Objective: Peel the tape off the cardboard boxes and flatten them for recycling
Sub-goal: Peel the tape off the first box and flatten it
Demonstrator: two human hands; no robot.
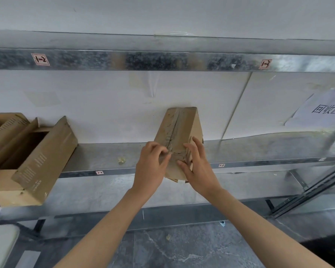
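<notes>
left hand (pixel 150 167), fingers curled, pinches the near end of the tape (pixel 174 132) at the box's centre seam. right hand (pixel 196 167), just beside it, lies released with fingers spread flat on the small box (pixel 186 122), steadying it. the box sits under and between both hands on the metal shelf (pixel 97 153), its near end overhanging the shelf edge. beyond the fingertips the tape runs along the seam, apparently mostly stuck down, and the box is unflattened. a small pale scrap (pixel 121 160) lies on the shelf left of the left hand. well to that hand's left sit two opened boxes (pixel 45 157), flaps up, not flat. far right of the right hand, a paper sign (pixel 327 109). judged progress: early; peeling is just begun, and all flattening remains.
</notes>
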